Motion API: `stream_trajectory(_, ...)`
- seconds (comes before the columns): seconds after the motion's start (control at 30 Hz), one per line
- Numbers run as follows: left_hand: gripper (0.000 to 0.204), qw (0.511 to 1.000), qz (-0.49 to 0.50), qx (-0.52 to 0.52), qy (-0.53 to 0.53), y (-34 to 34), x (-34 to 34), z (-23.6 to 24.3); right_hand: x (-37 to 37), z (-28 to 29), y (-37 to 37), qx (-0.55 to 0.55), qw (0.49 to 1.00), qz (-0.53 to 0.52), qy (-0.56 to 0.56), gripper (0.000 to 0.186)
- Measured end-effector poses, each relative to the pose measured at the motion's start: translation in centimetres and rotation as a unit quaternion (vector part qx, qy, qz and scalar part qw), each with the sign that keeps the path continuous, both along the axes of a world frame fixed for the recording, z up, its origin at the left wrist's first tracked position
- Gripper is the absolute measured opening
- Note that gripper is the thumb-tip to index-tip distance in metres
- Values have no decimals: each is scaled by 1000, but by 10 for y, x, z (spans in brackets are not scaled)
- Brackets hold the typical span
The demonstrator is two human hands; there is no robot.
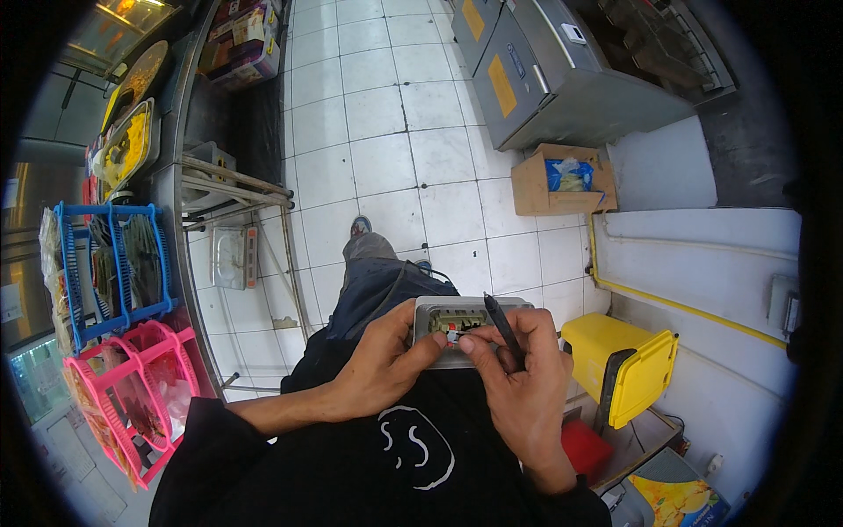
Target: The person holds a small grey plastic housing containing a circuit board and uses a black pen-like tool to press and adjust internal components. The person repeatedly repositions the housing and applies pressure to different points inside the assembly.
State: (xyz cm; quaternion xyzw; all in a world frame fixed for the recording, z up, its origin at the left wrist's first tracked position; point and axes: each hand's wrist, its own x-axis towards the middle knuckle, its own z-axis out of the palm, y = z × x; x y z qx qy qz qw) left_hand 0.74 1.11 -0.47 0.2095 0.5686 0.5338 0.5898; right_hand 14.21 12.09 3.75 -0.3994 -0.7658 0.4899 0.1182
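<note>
Close in front of my body is a small grey open-topped box (424, 318), with small dark and pale parts inside that are too small to make out. My left hand (382, 356) grips the box's left side, its thumb reaching over the rim. At that thumb's tip is a tiny red-and-white piece (453, 333). The thumb tip of my right hand (531, 391) meets it from the other side. A slim black pen-shaped tool (502, 323) is tucked between my right fingers, its narrow end pointing up and away; its exact kind I cannot tell.
At left, a blue rack (132, 314) and a pink rack (132, 351) hold packets beside a metal counter. A yellow bin (645, 382) stands right, near a yellow pipe (694, 309). Farther off are a cardboard box (531, 186) and a steel cabinet (562, 105) on white floor tiles (386, 167).
</note>
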Motion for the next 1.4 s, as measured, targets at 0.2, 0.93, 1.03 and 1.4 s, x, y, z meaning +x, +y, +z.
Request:
stream_trajectory(0.2, 25, 1000, 5, 5, 17, -1, 3, -3, 0, 4, 2, -16, 1000, -1, -7, 26)
stream_trajectory(0.93, 28, 997, -63, 38, 35, 1, -2, -8, 2, 17, 6, 45, 999, -22, 20, 35)
stream_trajectory(1.03, 28, 999, -45, 3, -27, -1, -7, 0, 8, 20, 14, 36, 981, -164, 100, 37)
stream_trajectory(1.4, 27, 996, -80, 43, -1, -2, -9, 1, 10, 6, 25, -207, 977, -21, 35, 78)
